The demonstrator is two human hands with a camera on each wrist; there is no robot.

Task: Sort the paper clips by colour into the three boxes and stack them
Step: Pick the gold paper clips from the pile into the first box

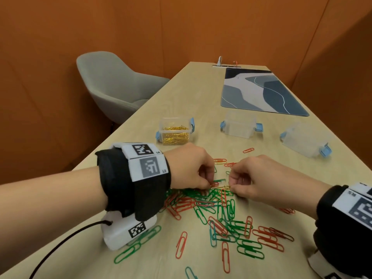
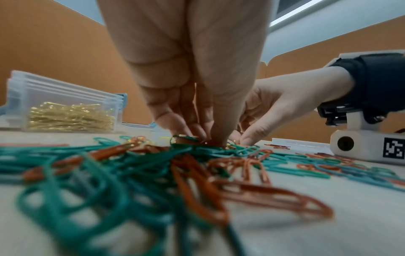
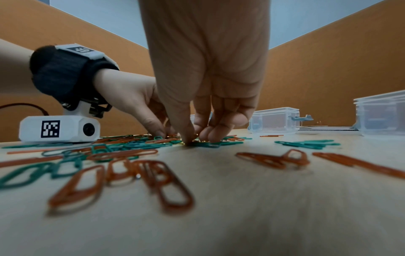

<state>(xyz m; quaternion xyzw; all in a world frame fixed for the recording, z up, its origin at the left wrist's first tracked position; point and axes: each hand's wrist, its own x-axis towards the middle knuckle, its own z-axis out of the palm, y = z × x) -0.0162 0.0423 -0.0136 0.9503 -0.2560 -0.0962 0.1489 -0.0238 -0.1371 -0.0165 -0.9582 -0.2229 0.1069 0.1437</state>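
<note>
You are still on gold: both hands, left (image 1: 190,168) and right (image 1: 259,178), pinch gold clips (image 1: 224,187) from the mixed pile (image 1: 217,210) at centre frame. Next, carry them to the gold box (image 1: 175,130) up left; two boxes (image 1: 239,127) stay empty.

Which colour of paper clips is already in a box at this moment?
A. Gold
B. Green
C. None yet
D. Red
A. The box with gold clips stands at the left of the row, while the other two boxes look empty, and green and red clips lie loose on the table.
</note>
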